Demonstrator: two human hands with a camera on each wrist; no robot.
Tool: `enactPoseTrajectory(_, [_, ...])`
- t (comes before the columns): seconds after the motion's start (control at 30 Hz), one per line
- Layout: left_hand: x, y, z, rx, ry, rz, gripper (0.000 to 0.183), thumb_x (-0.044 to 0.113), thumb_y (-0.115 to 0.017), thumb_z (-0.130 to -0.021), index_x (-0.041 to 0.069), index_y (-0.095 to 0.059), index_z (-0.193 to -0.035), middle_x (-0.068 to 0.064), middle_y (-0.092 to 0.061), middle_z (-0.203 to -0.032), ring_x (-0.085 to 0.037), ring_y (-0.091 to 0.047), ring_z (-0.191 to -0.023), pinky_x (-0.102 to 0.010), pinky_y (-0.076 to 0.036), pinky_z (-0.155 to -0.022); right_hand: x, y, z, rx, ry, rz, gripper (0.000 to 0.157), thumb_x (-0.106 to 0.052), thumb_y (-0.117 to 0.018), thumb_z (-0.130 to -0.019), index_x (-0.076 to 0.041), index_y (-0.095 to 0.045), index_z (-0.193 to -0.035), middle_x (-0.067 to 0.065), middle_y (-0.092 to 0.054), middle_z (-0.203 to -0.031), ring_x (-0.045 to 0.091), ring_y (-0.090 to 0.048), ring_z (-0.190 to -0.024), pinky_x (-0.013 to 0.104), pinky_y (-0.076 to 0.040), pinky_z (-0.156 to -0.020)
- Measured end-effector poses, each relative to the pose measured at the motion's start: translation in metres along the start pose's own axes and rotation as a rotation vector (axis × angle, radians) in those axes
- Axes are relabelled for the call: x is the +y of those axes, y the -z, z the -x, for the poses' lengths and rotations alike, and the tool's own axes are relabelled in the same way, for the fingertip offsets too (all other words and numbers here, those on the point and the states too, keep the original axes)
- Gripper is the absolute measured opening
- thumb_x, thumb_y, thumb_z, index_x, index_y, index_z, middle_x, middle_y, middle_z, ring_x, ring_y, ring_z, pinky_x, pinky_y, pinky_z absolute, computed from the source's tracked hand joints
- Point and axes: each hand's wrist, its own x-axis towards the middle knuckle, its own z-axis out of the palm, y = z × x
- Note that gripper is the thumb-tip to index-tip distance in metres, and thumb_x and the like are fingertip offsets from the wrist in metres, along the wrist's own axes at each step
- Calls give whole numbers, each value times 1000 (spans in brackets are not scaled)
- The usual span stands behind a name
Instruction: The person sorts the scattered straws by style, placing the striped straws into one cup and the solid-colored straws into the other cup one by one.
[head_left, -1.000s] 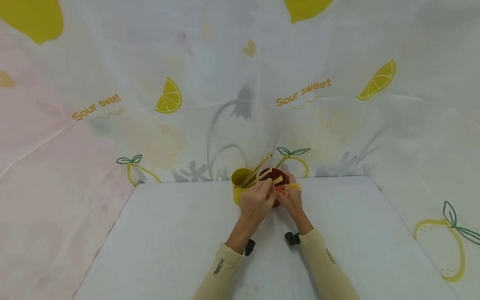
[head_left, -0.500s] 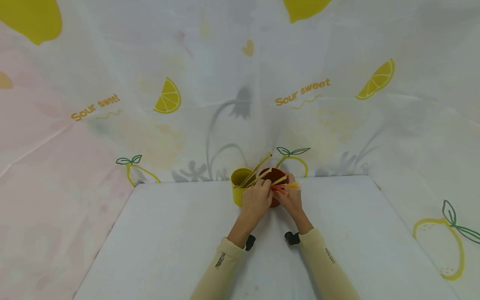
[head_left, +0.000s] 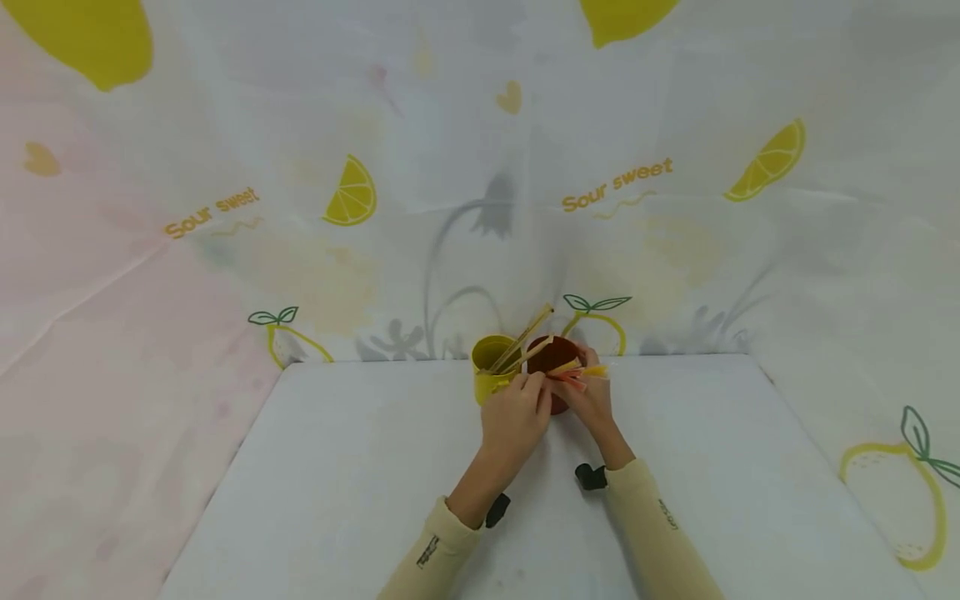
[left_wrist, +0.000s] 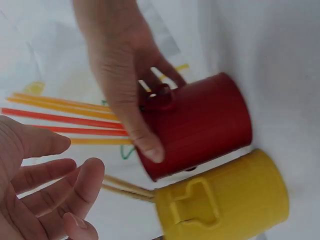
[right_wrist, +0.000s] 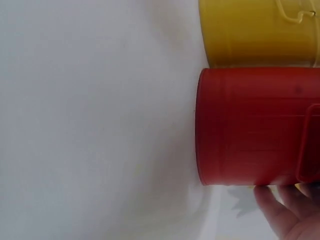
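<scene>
My right hand (head_left: 594, 402) grips a red tin bucket (left_wrist: 205, 120), its thumb over the rim side and its fingers against the far wall. Several orange, yellow and red straws (left_wrist: 70, 116) stick out of that bucket. Close to these straws is my left hand (head_left: 513, 417); in the left wrist view its thumb and loosely bent fingers (left_wrist: 90, 182) are apart, with nothing seen held between them. The thumb tip overlaps the end of one yellow straw; whether it touches cannot be told. Beside the red bucket stands a yellow tin bucket (left_wrist: 230, 200) with tan sticks (head_left: 522, 340) leaning in it.
Both buckets stand near the back edge of the white table (head_left: 360, 467). Behind rises a pale cloth backdrop (head_left: 420, 125) printed with lemons. A black wrist camera mount (head_left: 590, 477) sits by the right sleeve, another (head_left: 497, 510) by the left.
My left hand has drawn back slightly from the straws, and the light stick once at its fingertips now lies with the straws at the red bucket. The right hand keeps its grip.
</scene>
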Motion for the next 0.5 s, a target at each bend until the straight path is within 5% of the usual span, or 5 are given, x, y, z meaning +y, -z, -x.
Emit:
enactPoseTrajectory(0.23, [4, 33, 5, 10, 19, 87, 10, 20, -76, -87, 12, -72, -92, 2, -67, -75, -6, -48, -50, -15, -36, -44, 27, 2, -2, -113, -29, 115, 91, -17, -87, -77, 1, -32, -147, 13, -51, -138, 24, -52, -123, 35, -46, -98])
enactPoseTrajectory(0.37, [-5, 49, 11, -62, 26, 84, 9, 19, -77, -86, 13, -72, -89, 3, -69, -78, -9, -55, -54, -19, -41, -46, 26, 8, -1, -192, -8, 144, 92, -18, -87, -77, 4, -31, -147, 16, -49, -141, 27, -51, -125, 44, -44, -101])
enactPoseTrajectory(0.5, [-21, 63, 19, -164, 70, 49, 8, 20, -76, -86, 15, -70, -85, 4, -70, -79, -11, -60, -59, -22, -42, -47, 18, 19, -3, -234, -85, 228, 92, -28, -85, -79, 2, -34, -148, 20, -40, -149, 33, -47, -129, 52, -41, -103])
